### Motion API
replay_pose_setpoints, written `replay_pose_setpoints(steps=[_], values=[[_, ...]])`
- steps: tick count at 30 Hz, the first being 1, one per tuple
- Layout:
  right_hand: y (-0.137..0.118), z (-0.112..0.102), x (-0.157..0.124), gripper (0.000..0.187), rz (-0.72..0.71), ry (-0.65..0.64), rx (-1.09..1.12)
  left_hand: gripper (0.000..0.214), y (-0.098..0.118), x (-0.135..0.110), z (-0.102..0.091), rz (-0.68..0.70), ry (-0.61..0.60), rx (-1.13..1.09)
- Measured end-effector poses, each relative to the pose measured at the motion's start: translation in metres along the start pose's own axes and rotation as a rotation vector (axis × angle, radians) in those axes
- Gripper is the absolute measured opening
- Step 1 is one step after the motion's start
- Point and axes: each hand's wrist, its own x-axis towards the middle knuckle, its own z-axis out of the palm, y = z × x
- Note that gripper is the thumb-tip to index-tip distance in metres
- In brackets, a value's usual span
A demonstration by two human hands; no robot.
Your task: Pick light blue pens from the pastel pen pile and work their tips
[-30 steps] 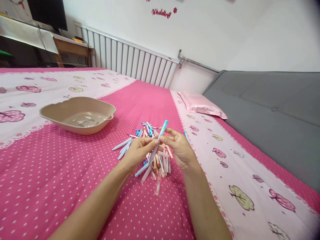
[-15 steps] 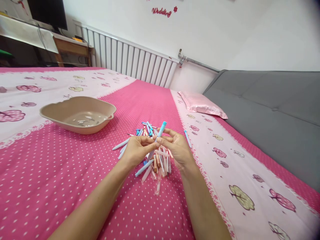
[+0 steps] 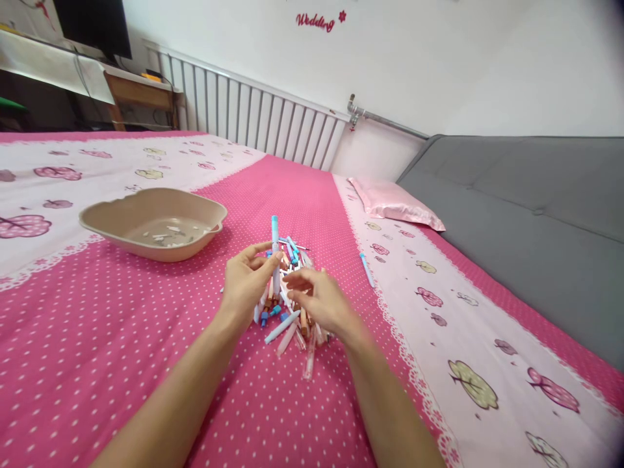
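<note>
One pen upright in the left hand, many pieces loose

In the head view, my only feed, I have the left hand (image 3: 247, 276) closed on a pale pen with a blue cap (image 3: 275, 235), thumb against fingertips, the pen standing nearly upright over the eleven o'clock edge of a pile of pen parts (image 3: 305, 323). My right hand (image 3: 319, 296) is over the pile's three o'clock side, thumb and fingers parted; I cannot tell whether its fingertips touch anything.

As far as I can judge, the held pen looks put together, and so does a blue pen (image 3: 367, 270) lying apart on the bedspread (image 3: 253, 409), between two and three o'clock from the pile. Much is left: barrels, brown pieces and small blue bits lie jumbled, with a clear pink tube (image 3: 309, 364) at six o'clock. The basin (image 3: 141, 252) at ten o'clock holds a few scattered white bits (image 3: 173, 229), which I cannot make out further.
</note>
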Motion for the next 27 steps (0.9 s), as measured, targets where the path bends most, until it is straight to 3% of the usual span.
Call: replay_pose_setpoints(steps=[4, 7, 15, 27], values=[[-0.002, 0.015, -0.004, 0.021, -0.012, -0.086, -0.365, 0.044, 0.000, 0.000, 0.003, 0.038, 0.038, 0.035], [-0.001, 0.024, -0.005, 0.024, -0.006, -0.155, -0.497, 0.039, 0.002, -0.001, 0.005, 0.056, 0.062, 0.047], [0.009, 0.036, 0.001, 0.024, 0.003, -0.241, -0.544, 0.021, 0.004, -0.003, 0.006, 0.110, 0.055, 0.102], [0.012, 0.039, 0.000, 0.023, 0.048, -0.194, -0.648, 0.027, 0.000, -0.001, 0.006, 0.142, 0.049, 0.113]])
